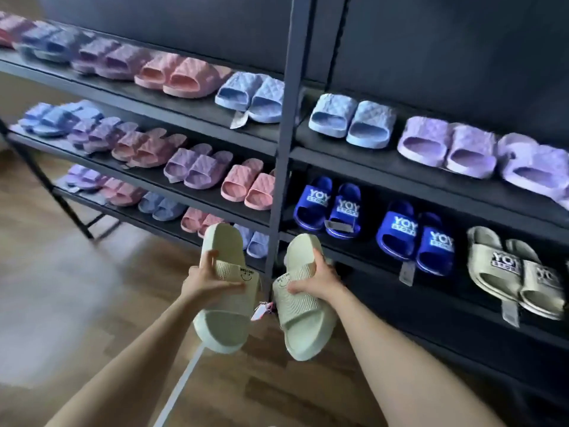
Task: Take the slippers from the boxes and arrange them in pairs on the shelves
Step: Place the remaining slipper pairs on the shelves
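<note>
**Hands.** Both are occupied. The left hand [209, 280] grasps one pale green slipper [223, 241] across its strap. The right hand [318, 277] grasps the matching slipper [303, 315] in the same way.

**Position of stock.** The two slippers are held clear of the wooden floor [92, 303]. They sit side by side and just apart, heel ends pointing away toward the shelves [431, 169] and near the upright post [284, 134]. A pink tag [261, 309] hangs between them.

**Assessment.** Carrying one slipper in each hand keeps the pair matched, and probably allows both to be set down parallel in one motion. Shelved stock already stands in pairs grouped by colour, including a dark blue pair [329, 208] and an olive pair [517, 272] in the right bay. The held pair is not yet shelved. No box is in view.
</note>
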